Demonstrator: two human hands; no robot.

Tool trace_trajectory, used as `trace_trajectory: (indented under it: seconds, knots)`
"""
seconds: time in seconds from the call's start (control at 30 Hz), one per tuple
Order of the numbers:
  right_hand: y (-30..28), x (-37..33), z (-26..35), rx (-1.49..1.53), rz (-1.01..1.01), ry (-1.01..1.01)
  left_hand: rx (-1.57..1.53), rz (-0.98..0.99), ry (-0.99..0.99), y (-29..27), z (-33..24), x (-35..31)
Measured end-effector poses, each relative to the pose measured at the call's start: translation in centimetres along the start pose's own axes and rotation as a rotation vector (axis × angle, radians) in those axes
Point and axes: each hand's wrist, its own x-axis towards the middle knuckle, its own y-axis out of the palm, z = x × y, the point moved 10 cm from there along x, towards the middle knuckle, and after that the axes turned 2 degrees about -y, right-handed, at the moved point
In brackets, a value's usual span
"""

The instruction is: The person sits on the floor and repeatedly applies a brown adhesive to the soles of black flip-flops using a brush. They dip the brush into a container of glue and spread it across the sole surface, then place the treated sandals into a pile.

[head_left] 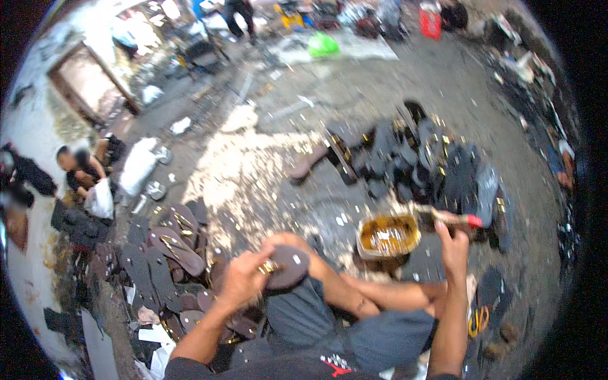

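Observation:
My left hand (246, 278) is closed on a dark brown flip-flop (292, 267) with gold-coloured trim, holding it above my lap. My right hand (453, 244) grips a brush (443, 218) with a red handle end. The brush points left, its head near the rim of a squarish tub (388, 250) of shiny amber liquid. Whether the bristles touch the tub, I cannot tell. My crossed bare legs (373, 297) lie just below the tub.
Brown flip-flops (174, 244) are heaped at my left. A larger pile of dark sandals (437, 158) lies beyond the tub to the right. Pale sheeting (234, 177) covers some floor. A person (88, 171) crouches at far left with a white bag (100, 199).

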Motion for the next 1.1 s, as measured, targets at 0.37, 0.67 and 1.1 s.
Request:
trace_trajectory:
  seconds: [0.37, 0.67, 1.1]
  knots:
    - [1.9, -0.8, 0.5, 0.579, -0.153, 0.052, 0.024, -0.169, 0.596, -0.7, -7.9, 1.7]
    - [3.4, -2.2, 1.3, 0.748, -0.136, 0.101, -1.626, 0.143, 0.003, 1.1, -7.6, 2.2]
    - [2.9, -3.1, 0.1, 0.704, -0.157, 0.193, -1.725, 0.22, 0.001, 3.9, -7.2, 3.4]
